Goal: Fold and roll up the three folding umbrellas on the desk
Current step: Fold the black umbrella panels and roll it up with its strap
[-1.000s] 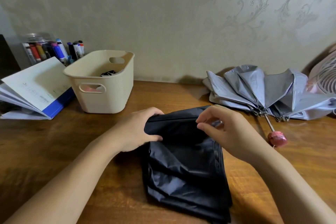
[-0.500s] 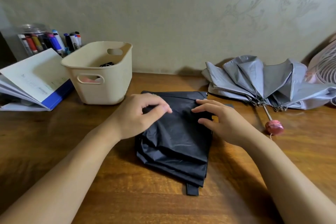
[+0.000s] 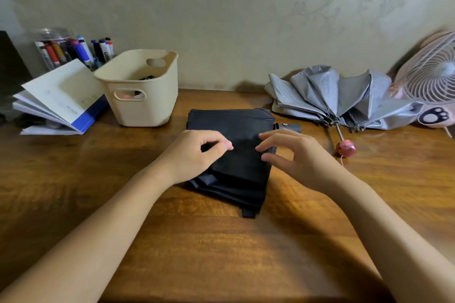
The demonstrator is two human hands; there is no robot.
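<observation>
**Both hands on black umbrella, mid-table**

Black folding umbrella (image 3: 231,128) lies flat mid-table (image 3: 221,253), its canopy folded in layers. My left hand (image 3: 197,155) rests on it with fingers curled; I can't tell if it pinches the fabric. My right hand (image 3: 293,155) is loose and relaxed, fingertips at the canopy's right side. Grey umbrella (image 3: 332,96) sits unrolled by the far edge, right.

A wooden bench (image 3: 221,253) stands against pale wallpaper (image 3: 221,19) with a faint scroll pattern. At the back left sits a cream plastic basket (image 3: 147,113) with cut-out handles (something dark lies inside). To its left an open booklet (image 3: 61,96) fans its pages, and behind that stands a clear jar of markers (image 3: 59,49). A pink fan (image 3: 433,74) is at the far right edge.
</observation>
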